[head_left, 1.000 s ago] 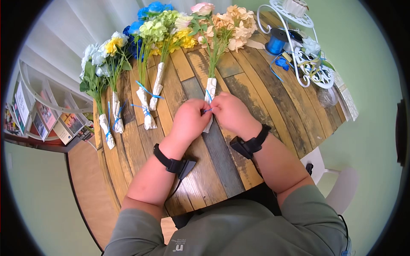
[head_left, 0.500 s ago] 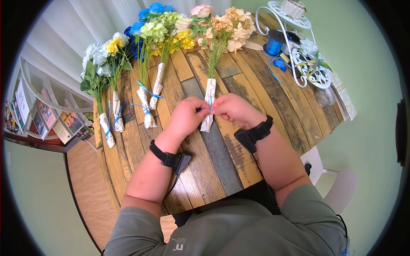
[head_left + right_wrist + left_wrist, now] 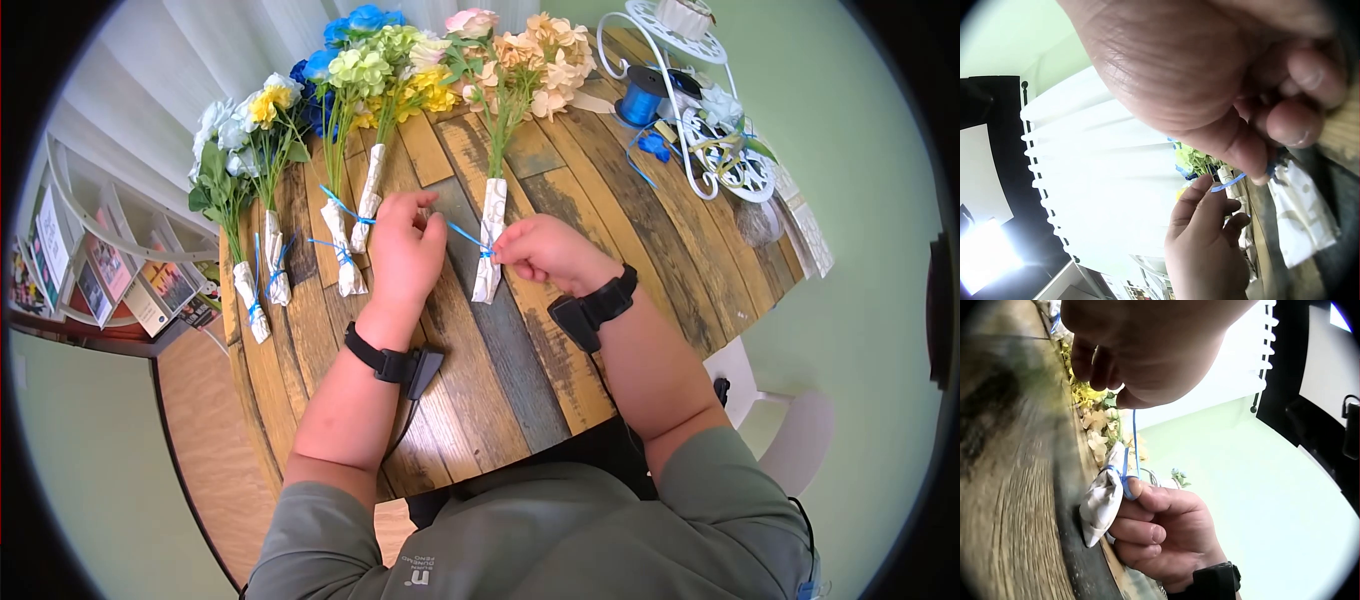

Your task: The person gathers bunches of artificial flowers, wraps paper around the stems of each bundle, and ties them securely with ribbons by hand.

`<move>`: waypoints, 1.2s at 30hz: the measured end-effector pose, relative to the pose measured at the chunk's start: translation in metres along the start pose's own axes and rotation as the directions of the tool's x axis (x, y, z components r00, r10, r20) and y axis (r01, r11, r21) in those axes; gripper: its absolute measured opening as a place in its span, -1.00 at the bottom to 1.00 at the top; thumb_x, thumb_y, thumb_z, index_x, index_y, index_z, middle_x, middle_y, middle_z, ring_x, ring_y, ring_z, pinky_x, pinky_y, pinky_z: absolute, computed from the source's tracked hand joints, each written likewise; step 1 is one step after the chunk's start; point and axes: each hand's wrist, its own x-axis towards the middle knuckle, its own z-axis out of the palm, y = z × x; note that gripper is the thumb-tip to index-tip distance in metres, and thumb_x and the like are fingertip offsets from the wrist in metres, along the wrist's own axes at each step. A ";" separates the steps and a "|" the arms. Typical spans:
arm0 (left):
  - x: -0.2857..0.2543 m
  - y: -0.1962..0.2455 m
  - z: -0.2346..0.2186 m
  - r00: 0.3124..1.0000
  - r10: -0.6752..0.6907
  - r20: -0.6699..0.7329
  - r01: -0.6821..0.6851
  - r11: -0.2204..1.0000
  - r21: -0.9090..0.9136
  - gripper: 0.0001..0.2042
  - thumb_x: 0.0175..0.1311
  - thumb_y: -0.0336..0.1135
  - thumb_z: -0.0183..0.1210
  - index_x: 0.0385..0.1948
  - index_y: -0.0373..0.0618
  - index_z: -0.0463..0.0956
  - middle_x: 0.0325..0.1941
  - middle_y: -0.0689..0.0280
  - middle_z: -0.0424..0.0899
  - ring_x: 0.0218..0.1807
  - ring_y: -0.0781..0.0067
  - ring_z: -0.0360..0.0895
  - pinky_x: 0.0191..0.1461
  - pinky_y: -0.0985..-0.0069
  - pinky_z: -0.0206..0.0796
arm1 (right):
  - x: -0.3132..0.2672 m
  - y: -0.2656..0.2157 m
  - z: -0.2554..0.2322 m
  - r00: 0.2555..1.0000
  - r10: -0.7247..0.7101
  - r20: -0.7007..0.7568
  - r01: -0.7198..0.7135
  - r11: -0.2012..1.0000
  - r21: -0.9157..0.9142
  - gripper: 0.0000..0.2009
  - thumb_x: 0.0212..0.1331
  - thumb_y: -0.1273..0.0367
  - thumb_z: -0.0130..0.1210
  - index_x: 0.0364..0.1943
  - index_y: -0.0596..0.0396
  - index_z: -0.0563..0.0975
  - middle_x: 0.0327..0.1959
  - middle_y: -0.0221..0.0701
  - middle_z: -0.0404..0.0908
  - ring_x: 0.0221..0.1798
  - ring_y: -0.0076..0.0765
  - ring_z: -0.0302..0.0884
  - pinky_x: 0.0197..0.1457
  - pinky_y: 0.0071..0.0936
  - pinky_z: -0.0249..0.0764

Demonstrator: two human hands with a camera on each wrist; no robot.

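The peach bouquet's white patterned wrap (image 3: 491, 205) lies at the table's middle with blue ribbon (image 3: 466, 234) round it. At the ribbon's knot, my right hand (image 3: 553, 252) pinches the ribbon between thumb and forefinger, other fingers curled, as the left wrist view also shows. My left hand (image 3: 405, 245) is raised left of the wrap, fingers loosely bent, holding nothing visible. A ribbon tail (image 3: 1229, 184) runs toward that hand (image 3: 1207, 250) in the right wrist view; in the head view a small gap separates them.
Several wrapped bouquets with blue ribbons, one white and yellow (image 3: 270, 105), lie to the left. A blue ribbon spool (image 3: 641, 97) and a white metal stand (image 3: 720, 165) are at the back right. Brochure racks (image 3: 110, 250) stand beyond the table's left side.
My left hand has moved left and up, away from the knot and my right hand. A ribbon tail now shows between the hands. My right hand stays beside the wrap.
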 end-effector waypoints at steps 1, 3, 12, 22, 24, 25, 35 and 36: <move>-0.001 0.000 0.001 1.000 -0.005 0.007 0.005 1.000 -0.029 -0.93 0.16 -0.51 0.23 -0.35 -0.22 0.64 -0.38 0.24 0.60 -0.37 0.31 0.57 -0.23 0.46 0.43 | 0.000 0.000 0.000 1.000 0.002 0.000 -0.002 1.000 0.002 -0.91 0.20 0.40 0.25 -0.33 0.12 0.63 -0.61 -0.57 0.49 -0.63 -0.70 0.33 -0.58 -0.66 0.14; -0.006 0.004 0.003 1.000 -0.013 0.014 0.014 0.998 -0.056 -0.92 0.16 -0.51 0.22 -0.33 -0.22 0.64 -0.38 0.24 0.60 -0.38 0.31 0.57 -0.24 0.46 0.43 | 0.000 0.001 0.000 1.000 -0.019 -0.008 0.020 0.999 0.045 -0.92 0.21 0.40 0.25 -0.33 0.10 0.63 -0.60 -0.57 0.50 -0.61 -0.69 0.35 -0.58 -0.66 0.15; -0.027 0.029 0.012 0.936 0.034 0.351 -0.076 0.992 0.105 -0.81 0.11 -0.34 0.36 -0.32 -0.24 0.62 -0.43 0.09 0.64 -0.36 0.13 0.63 -0.24 0.29 0.48 | 0.002 0.004 -0.001 0.998 -0.054 0.016 0.049 0.970 0.240 -0.93 0.21 0.43 0.18 -0.37 0.13 0.61 -0.58 -0.55 0.50 -0.58 -0.64 0.35 -0.56 -0.62 0.18; -0.024 0.029 0.010 0.964 0.061 0.259 -0.112 0.976 0.188 -0.85 0.13 -0.35 0.35 -0.41 -0.24 0.65 -0.38 0.01 0.67 -0.29 -0.06 0.65 -0.21 0.19 0.48 | -0.001 0.011 0.017 0.993 -0.113 -0.030 0.114 0.881 0.458 -0.92 0.26 0.43 0.18 -0.32 0.14 0.60 -0.56 -0.56 0.46 -0.56 -0.65 0.28 -0.47 -0.64 0.22; -0.024 0.025 0.011 0.958 0.017 0.285 -0.089 0.966 0.242 -0.86 0.16 -0.29 0.30 -0.40 -0.17 0.67 -0.33 0.04 0.69 -0.24 -0.07 0.65 -0.17 0.13 0.50 | 0.000 0.013 0.023 0.989 -0.115 -0.087 0.143 0.860 0.490 -0.93 0.25 0.42 0.19 -0.31 0.12 0.61 -0.58 -0.56 0.45 -0.55 -0.63 0.30 -0.47 -0.64 0.22; -0.023 0.023 0.012 0.958 0.018 0.287 -0.091 0.966 0.243 -0.86 0.16 -0.29 0.30 -0.40 -0.17 0.67 -0.33 0.04 0.69 -0.24 -0.07 0.65 -0.17 0.13 0.50 | 0.001 0.013 0.025 0.989 -0.116 -0.088 0.144 0.858 0.493 -0.93 0.25 0.42 0.19 -0.31 0.12 0.61 -0.58 -0.56 0.45 -0.55 -0.63 0.30 -0.47 -0.64 0.22; -0.018 0.019 0.009 0.929 -0.083 0.361 -0.004 0.972 0.235 -0.86 0.12 -0.36 0.31 -0.39 -0.24 0.66 -0.38 -0.01 0.68 -0.29 -0.08 0.65 -0.22 0.20 0.49 | 0.011 0.020 0.033 0.883 -0.353 -0.309 0.339 0.935 -0.100 -0.83 0.17 0.40 0.21 -0.29 0.27 0.68 -0.41 -0.31 0.71 -0.40 -0.45 0.61 -0.28 -0.45 0.52; -0.018 0.019 0.009 0.929 -0.068 0.363 -0.026 0.969 0.247 -0.86 0.12 -0.36 0.32 -0.40 -0.24 0.65 -0.38 -0.01 0.68 -0.30 -0.09 0.65 -0.22 0.19 0.48 | 0.011 0.019 0.034 0.865 -0.387 -0.318 0.334 0.919 -0.210 -0.83 0.15 0.41 0.21 -0.31 0.27 0.70 -0.38 -0.25 0.73 -0.35 -0.41 0.66 -0.22 -0.44 0.55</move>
